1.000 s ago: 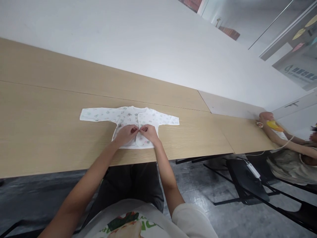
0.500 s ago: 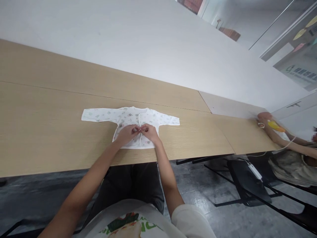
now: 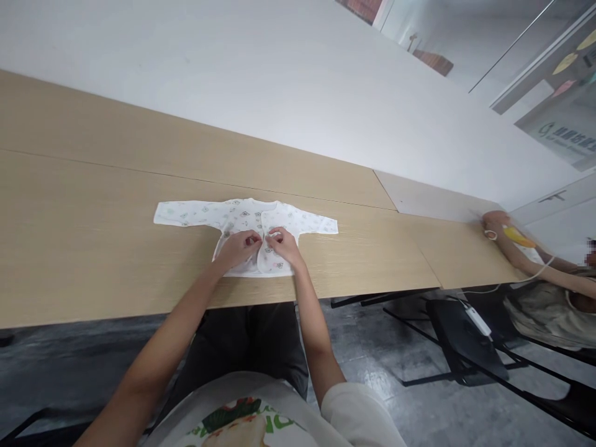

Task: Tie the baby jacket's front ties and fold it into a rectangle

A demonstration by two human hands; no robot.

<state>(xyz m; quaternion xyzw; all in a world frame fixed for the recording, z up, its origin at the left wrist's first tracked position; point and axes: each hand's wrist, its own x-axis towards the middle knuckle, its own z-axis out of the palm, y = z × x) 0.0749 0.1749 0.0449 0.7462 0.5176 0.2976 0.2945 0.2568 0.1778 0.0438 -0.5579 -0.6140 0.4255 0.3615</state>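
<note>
A small white baby shirt (image 3: 244,214) with a scattered print lies spread on the wooden table, sleeves out to both sides and its neckline away from me. My left hand (image 3: 239,248) rests on the left front panel, with fingers pinched at the middle opening. On the other side of that opening, my right hand (image 3: 283,244) has its thumb and fingers closed on the edge of the right front panel. Whatever fastener may be between the fingertips is too small to make out. The lower front edges lie slightly apart below my hands.
The long table (image 3: 93,248) runs along a white wall (image 3: 233,74). At the far right, another person's arm (image 3: 540,267) rests on the table near a yellow item (image 3: 518,237). Below stands a black folding chair (image 3: 465,347) with a white power strip (image 3: 478,323) on it.
My hands have moved slightly apart at the shirt's front, the right one a little to the right. The front panel's edge has shifted, and a gap shows lower down.
</note>
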